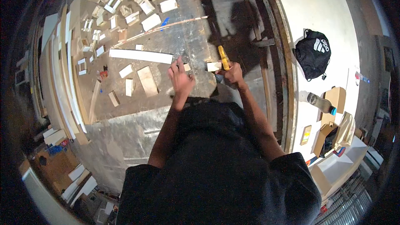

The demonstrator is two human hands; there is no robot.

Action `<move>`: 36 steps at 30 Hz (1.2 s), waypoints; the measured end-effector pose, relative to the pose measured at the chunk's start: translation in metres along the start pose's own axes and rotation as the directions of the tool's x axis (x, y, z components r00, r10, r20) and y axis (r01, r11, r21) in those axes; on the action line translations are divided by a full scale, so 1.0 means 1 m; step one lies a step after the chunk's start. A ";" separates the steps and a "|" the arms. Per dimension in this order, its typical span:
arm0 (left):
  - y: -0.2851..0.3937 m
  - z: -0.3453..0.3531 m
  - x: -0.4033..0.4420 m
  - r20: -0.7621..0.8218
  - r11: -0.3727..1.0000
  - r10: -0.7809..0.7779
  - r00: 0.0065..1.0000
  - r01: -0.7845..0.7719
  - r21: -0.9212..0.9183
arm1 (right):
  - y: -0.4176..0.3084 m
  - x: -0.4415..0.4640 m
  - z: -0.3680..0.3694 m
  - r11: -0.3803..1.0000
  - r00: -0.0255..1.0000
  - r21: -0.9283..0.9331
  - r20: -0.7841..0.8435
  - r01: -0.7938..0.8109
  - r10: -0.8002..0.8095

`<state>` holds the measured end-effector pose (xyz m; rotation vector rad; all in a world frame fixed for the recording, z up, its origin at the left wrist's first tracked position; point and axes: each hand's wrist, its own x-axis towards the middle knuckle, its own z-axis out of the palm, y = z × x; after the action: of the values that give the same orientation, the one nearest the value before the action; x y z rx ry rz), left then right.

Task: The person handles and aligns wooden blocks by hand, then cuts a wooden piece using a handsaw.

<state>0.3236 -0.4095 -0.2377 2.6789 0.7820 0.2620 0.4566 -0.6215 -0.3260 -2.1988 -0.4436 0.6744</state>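
My right hand (233, 75) is wrapped round a yellow tool (223, 57), whose exact kind I cannot make out. Just left of it a small pale block (214, 66) sits against or beside the tool; whether my fingers touch it is hidden. My left hand (181, 81), slightly blurred, has its fingers spread over the work surface. Its fingertips are close to the right end of a long white strip (141, 56). Beside that hand lies a small wooden block (186, 67). A larger flat wooden piece (147, 81) rests to the left.
Many small wooden frames and blocks (112, 5) spread across the far left. Long boards (66, 66) line the left edge. Right of the dark gap, a white surface (304, 0) carries a black drawstring bag (313, 54), a bottle (321, 103) and an open cardboard box (323, 137).
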 end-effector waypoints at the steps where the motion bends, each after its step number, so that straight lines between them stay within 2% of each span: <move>1: 0.010 0.002 0.007 0.001 1.000 0.006 1.000 -0.006 -0.003 | 0.003 0.002 0.002 0.999 0.999 -0.017 0.002 0.038 -0.038; 3: 0.031 0.015 0.026 -0.149 0.937 0.176 0.973 -0.212 -0.279 | 0.004 0.000 0.005 0.997 0.997 -0.037 0.008 0.071 -0.071; 4: 0.045 0.027 0.036 -0.126 0.929 0.102 0.987 -0.140 -0.343 | -0.002 -0.001 0.002 0.996 0.996 -0.037 0.047 0.079 -0.077; 5: 0.054 0.044 0.045 -0.129 0.928 0.101 0.987 -0.140 -0.346 | -0.010 0.000 -0.001 0.995 0.993 -0.037 0.085 0.090 -0.087; 7: 0.063 0.070 0.056 -0.109 0.944 0.015 0.994 -0.051 -0.327 | -0.016 -0.003 0.001 0.996 0.996 -0.033 0.049 0.082 -0.081; 9: 0.060 0.078 0.051 -0.096 0.960 0.051 0.994 -0.076 -0.270 | -0.007 0.001 0.007 0.999 0.993 -0.020 0.110 -0.028 0.030; 11: 0.048 0.096 0.043 -0.103 0.968 0.028 0.994 -0.053 -0.244 | -0.003 0.000 0.009 0.998 0.996 -0.068 0.084 -0.014 0.019; 12: 0.046 0.104 0.044 -0.170 0.953 -0.047 0.984 -0.007 -0.302 | -0.010 -0.002 0.005 0.998 0.998 -0.066 0.069 -0.006 0.010; 13: 0.047 0.107 0.044 -0.163 0.952 -0.045 0.986 -0.007 -0.305 | -0.015 -0.005 0.003 0.998 0.998 -0.062 0.055 -0.001 0.005; 15: 0.045 0.112 0.039 -0.266 0.925 -0.082 0.961 -0.026 -0.378 | -0.019 -0.008 0.004 0.999 0.998 -0.034 0.062 -0.031 0.033; 19: 0.040 0.120 0.035 -0.286 0.956 -0.072 0.955 -0.016 -0.293 | -0.021 -0.005 0.003 1.000 0.999 0.007 0.050 0.014 -0.014; 21: 0.041 0.124 0.035 -0.215 0.942 -0.194 0.957 0.120 -0.313 | -0.022 -0.004 0.001 0.999 0.997 -0.003 0.061 0.040 -0.040; 23: 0.042 0.128 0.036 -0.243 0.937 -0.201 0.949 0.114 -0.330 | -0.022 -0.005 0.001 0.996 0.999 -0.080 0.050 0.025 -0.021; 25: 0.046 0.126 0.036 -0.271 0.932 -0.210 0.940 0.109 -0.345 | -0.021 -0.006 0.002 0.998 0.999 -0.052 0.009 0.042 -0.041; 27: 0.049 0.128 0.036 -0.265 0.927 -0.282 0.922 0.191 -0.322 | -0.016 -0.009 0.002 0.998 0.998 -0.024 -0.030 0.063 -0.063; 29: 0.046 0.133 0.037 -0.277 0.934 -0.284 0.918 0.199 -0.297 | -0.007 -0.018 0.000 0.959 0.979 0.251 -0.118 -0.130 0.164; 30: 0.044 0.137 0.037 -0.292 0.941 -0.280 0.915 0.201 -0.272 | -0.042 -0.032 -0.022 0.924 0.969 0.344 -0.116 -0.167 0.219; 31: 0.044 0.136 0.036 -0.290 0.941 -0.282 0.915 0.203 -0.272 | -0.061 -0.046 -0.035 0.924 0.969 0.343 -0.113 -0.170 0.220; 32: 0.044 0.135 0.035 -0.253 0.919 -0.315 0.915 0.227 -0.322 | -0.075 -0.058 -0.045 0.787 0.949 0.581 -0.078 -0.207 0.306; 33: 0.045 0.134 0.034 -0.214 0.895 -0.345 0.914 0.251 -0.369 | -0.088 -0.072 -0.052 0.590 0.925 0.775 -0.021 -0.225 0.380; 34: 0.033 0.148 0.030 -0.211 0.895 -0.344 0.915 0.252 -0.368 | -0.103 -0.088 -0.061 0.588 0.923 0.776 -0.020 -0.228 0.384; 36: 0.013 0.174 0.024 -0.022 0.833 -0.365 0.931 0.316 -0.453 | -0.126 -0.119 -0.070 0.561 0.886 0.773 0.004 -0.297 0.464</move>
<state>0.3964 -0.4530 -0.3924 2.0676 1.0716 0.4379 0.3908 -0.6426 -0.1523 -1.4974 0.4159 0.6850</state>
